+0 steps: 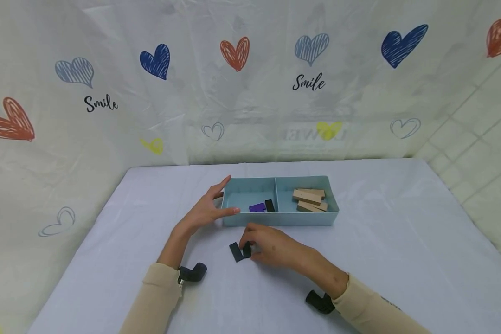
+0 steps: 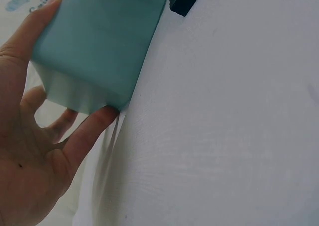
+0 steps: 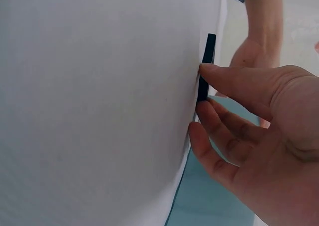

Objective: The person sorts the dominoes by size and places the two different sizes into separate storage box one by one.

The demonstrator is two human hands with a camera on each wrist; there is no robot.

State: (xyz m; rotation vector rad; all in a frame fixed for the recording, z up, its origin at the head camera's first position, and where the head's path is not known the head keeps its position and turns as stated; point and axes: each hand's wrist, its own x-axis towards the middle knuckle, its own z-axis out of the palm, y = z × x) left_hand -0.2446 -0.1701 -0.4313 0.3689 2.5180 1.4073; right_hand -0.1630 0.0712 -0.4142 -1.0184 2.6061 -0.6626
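A light blue two-compartment box (image 1: 250, 219) stands on the table. My left hand (image 1: 206, 208) holds its left end, thumb over the front rim and fingers at the far side; in the left wrist view the left hand (image 2: 35, 146) spreads around the box end (image 2: 99, 37). Just in front of the box, my right hand (image 1: 275, 246) pinches a small black block (image 1: 247, 251) between thumb and fingers, low at the tabletop. Beside it, to the left, lies another black block (image 1: 235, 252). In the right wrist view, thumb and fingertip of the right hand (image 3: 249, 121) touch the black block (image 3: 203, 89).
In the box's left compartment lie a purple block (image 1: 257, 208) and a black piece (image 1: 269, 206). The right compartment holds several wooden blocks (image 1: 308, 196). A white cloth covers the table (image 1: 392, 241), and a curtain printed with hearts (image 1: 259, 102) hangs behind.
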